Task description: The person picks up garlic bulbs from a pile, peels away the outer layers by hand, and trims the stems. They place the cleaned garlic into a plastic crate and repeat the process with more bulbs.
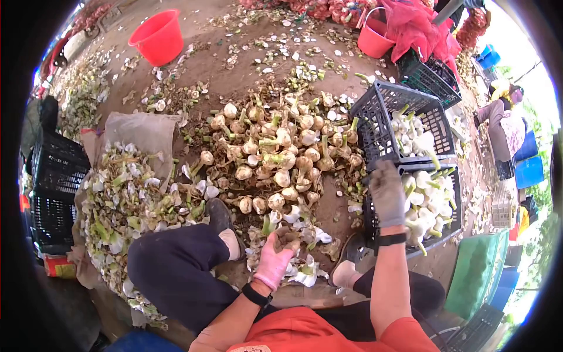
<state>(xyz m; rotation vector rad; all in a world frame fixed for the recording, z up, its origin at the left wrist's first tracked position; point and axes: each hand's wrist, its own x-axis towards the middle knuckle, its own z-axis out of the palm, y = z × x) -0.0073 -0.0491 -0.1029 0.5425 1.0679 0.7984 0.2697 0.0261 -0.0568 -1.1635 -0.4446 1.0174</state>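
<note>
My left hand (277, 256), in a pink glove with soiled fingertips, is held above the peelings in front of me. Its fingers are curled together; whatever is in them, I cannot make out. My right hand (388, 190), in a greyish glove, hovers by the left rim of the near black crate (370, 222), with bent fingers and no visible object in them. Trimmed white garlic bulbs (423, 205) fill that crate. More pale bulbs lie in the far crate (384, 88). A heap of untrimmed garlic (281, 146) with cut stems spreads on the ground ahead.
Garlic peelings (123, 205) pile up on the left, partly over a cloth sheet (141, 132). Dark crates (56, 170) stand farther left. Two red buckets (158, 38) (375, 38) and a red mesh bag (419, 26) are ahead. Another person (498, 120) sits at the right.
</note>
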